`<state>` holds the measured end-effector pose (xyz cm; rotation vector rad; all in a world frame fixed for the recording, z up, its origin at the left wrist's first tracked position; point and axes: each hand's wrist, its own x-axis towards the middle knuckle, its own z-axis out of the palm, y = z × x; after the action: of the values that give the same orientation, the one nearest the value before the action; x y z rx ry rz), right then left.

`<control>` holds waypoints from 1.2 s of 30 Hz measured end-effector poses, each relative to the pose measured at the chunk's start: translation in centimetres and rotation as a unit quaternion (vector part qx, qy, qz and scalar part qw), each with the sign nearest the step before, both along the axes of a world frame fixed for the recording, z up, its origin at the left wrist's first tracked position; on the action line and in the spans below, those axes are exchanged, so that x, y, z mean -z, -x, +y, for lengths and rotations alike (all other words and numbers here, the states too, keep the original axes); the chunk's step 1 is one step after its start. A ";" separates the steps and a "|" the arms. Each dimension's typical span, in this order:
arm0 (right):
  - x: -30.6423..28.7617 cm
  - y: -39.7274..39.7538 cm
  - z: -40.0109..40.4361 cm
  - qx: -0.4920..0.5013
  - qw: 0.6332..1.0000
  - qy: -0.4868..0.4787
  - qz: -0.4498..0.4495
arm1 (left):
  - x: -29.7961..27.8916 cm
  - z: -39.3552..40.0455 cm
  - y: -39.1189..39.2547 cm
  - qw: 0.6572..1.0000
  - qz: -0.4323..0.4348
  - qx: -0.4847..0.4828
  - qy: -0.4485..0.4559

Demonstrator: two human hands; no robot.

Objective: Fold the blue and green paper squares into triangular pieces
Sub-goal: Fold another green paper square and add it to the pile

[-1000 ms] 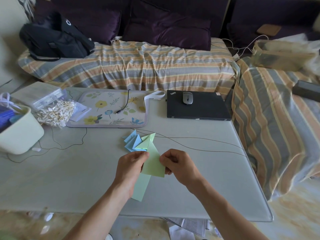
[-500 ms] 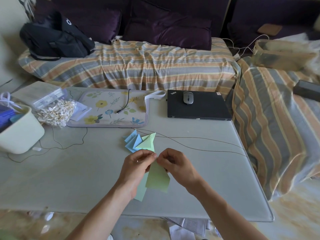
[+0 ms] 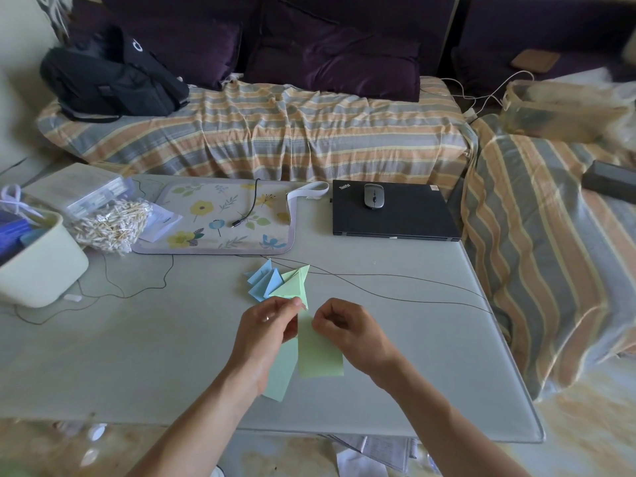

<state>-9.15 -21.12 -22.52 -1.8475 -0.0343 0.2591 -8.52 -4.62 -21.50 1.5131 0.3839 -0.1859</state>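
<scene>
My left hand [image 3: 266, 327] and my right hand [image 3: 347, 327] together pinch the top of a light green paper strip [image 3: 318, 352] that hangs down over the table's near middle. A second green sheet [image 3: 280, 373] lies flat beneath it, partly hidden by my left wrist. Just beyond my fingers sits a small pile of folded pieces: blue triangles [image 3: 261, 282] on the left and a green triangle [image 3: 294, 285] on the right.
A thin black cable [image 3: 395, 280] runs across the grey table [image 3: 155, 356] behind the pile. A closed black laptop [image 3: 395, 215] with a mouse [image 3: 373, 196] lies far right. A floral mat [image 3: 220, 218], a bag of cotton swabs [image 3: 110, 223] and a cream bin [image 3: 41, 266] stand at left.
The green paper has swung from tilted between my hands to hanging straight down. Both hands have risen toward the folded pile and pinch its top edge close together.
</scene>
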 end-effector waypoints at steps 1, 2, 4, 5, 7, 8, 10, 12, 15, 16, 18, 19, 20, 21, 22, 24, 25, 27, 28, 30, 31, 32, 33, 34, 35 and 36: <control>0.0 0.0 0.0 0.000 1.000 0.002 0.002 | 0.1 0.0 0.0 1.000 0.000 0.000 -0.005; 0.1 0.0 0.1 0.001 1.000 0.004 0.003 | 0.1 0.0 0.0 1.000 -0.003 -0.003 -0.012; 0.1 0.0 0.0 0.002 1.000 0.002 0.010 | 0.1 -0.1 0.0 1.000 -0.009 -0.015 -0.020; 0.1 0.0 0.0 0.001 1.000 0.000 0.018 | 0.2 0.0 -0.1 0.999 -0.009 -0.025 -0.020; 0.3 0.0 -0.1 0.001 0.999 -0.001 0.034 | 0.5 0.2 -0.4 0.999 -0.003 -0.042 -0.015; 0.4 0.0 -0.2 0.006 0.999 0.006 0.038 | 0.6 0.4 -0.6 0.999 0.003 -0.048 -0.010; 0.6 0.0 -0.2 0.027 0.999 0.026 0.038 | 0.9 0.5 -0.7 0.998 0.014 -0.060 0.000; 0.7 -0.2 -0.3 0.062 0.997 0.035 0.043 | 1.1 0.5 -0.8 0.997 0.020 -0.070 0.006; 0.7 -0.4 -0.5 0.095 0.994 0.022 0.049 | 1.2 0.5 -0.8 0.996 0.032 -0.081 0.009; 0.7 -0.4 -0.6 0.095 0.994 0.025 0.045 | 1.1 0.5 -0.8 0.996 0.035 -0.081 -0.004; 0.8 -0.3 -0.6 0.083 0.995 0.044 0.032 | 0.9 0.5 -0.6 0.995 0.030 -0.055 -0.083; 0.9 -0.2 -0.6 0.074 0.995 0.059 0.024 | 0.6 0.5 -0.4 0.992 0.018 -0.031 -0.124; 1.0 -0.2 -0.5 0.067 0.995 0.078 0.015 | 0.5 0.4 -0.2 0.988 0.005 -0.002 -0.155; 1.0 -0.2 -0.4 0.062 0.993 0.096 0.009 | 0.4 0.3 0.0 0.985 -0.004 0.026 -0.169; 1.1 -0.2 -0.4 0.061 0.992 0.109 0.005 | 0.4 0.2 0.2 0.984 -0.006 0.049 -0.173; 1.0 -0.2 -0.3 0.069 0.990 0.120 0.006 | 0.7 0.3 0.4 0.982 -0.005 0.077 -0.175; 0.9 -0.2 -0.2 0.077 0.990 0.119 0.007 | 1.0 0.4 0.4 0.981 -0.007 0.081 -0.179; 0.7 -0.2 -0.3 0.101 0.990 0.096 0.021 | 1.1 0.6 0.4 0.979 -0.007 0.084 -0.187; 0.6 -0.3 -0.3 0.115 0.990 0.081 0.031 | 1.0 0.6 0.4 0.978 -0.005 0.091 -0.187; 0.5 -0.3 -0.4 0.137 0.988 0.061 0.048 | 1.0 0.4 0.5 0.975 0.009 0.124 -0.185; 0.5 -0.4 -0.4 0.144 0.987 0.054 0.054 | 1.0 0.4 0.6 0.972 0.022 0.142 -0.184; 0.4 -0.3 -0.4 0.148 0.986 0.043 0.058 | 1.1 0.3 0.7 0.971 0.034 0.152 -0.183; 0.3 -0.3 -0.4 0.150 0.986 0.029 0.063 | 1.1 0.1 0.7 0.971 0.044 0.155 -0.179; 0.2 -0.3 -0.4 0.146 0.987 0.009 0.067 | 1.1 0.0 0.8 0.973 0.049 0.145 -0.170; 0.2 -0.4 -0.4 0.138 0.987 -0.018 0.075 | 1.1 0.0 0.7 0.978 0.051 0.128 -0.154; 0.2 -0.3 -0.4 0.126 0.987 -0.049 0.088 | 1.0 -0.1 0.7 0.984 0.056 0.106 -0.135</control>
<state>-8.81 -21.53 -22.71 -1.7037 0.3016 0.2383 -9.19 -4.68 -22.53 1.8169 0.3468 -0.3998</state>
